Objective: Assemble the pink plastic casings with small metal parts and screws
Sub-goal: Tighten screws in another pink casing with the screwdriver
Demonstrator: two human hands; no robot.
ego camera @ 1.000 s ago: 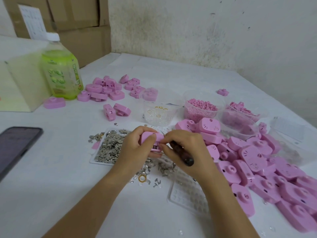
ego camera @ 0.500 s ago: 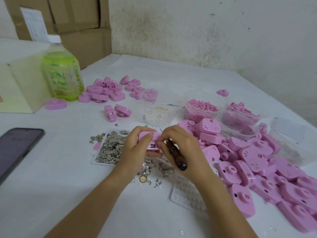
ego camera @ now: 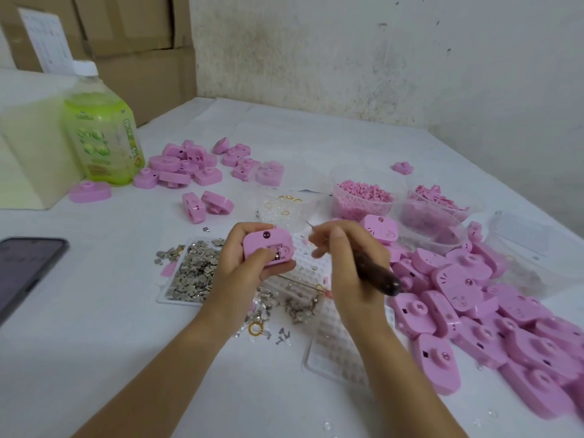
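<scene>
My left hand (ego camera: pixel 246 263) grips a pink plastic casing (ego camera: pixel 267 245) above the table, its open side with small metal parts facing me and my thumb pressed on it. A little to the right, my right hand (ego camera: pixel 346 257) holds a dark-handled screwdriver (ego camera: pixel 376 273), whose thin tip points up and left, just clear of the casing. Below my hands lies a white tray of small metal plates (ego camera: pixel 192 270), with loose screws and metal bits (ego camera: pixel 297 306) scattered beside it.
A big pile of pink casings (ego camera: pixel 493 314) fills the right side; a smaller pile (ego camera: pixel 189 162) lies at the back left. Clear tubs of pink parts (ego camera: pixel 363 197) stand behind. A green bottle (ego camera: pixel 101 128) and a phone (ego camera: pixel 25 267) sit at left.
My right hand has drawn away from the casing to the right, lifting the screwdriver tip off it. My left hand has turned the casing so its open side shows.
</scene>
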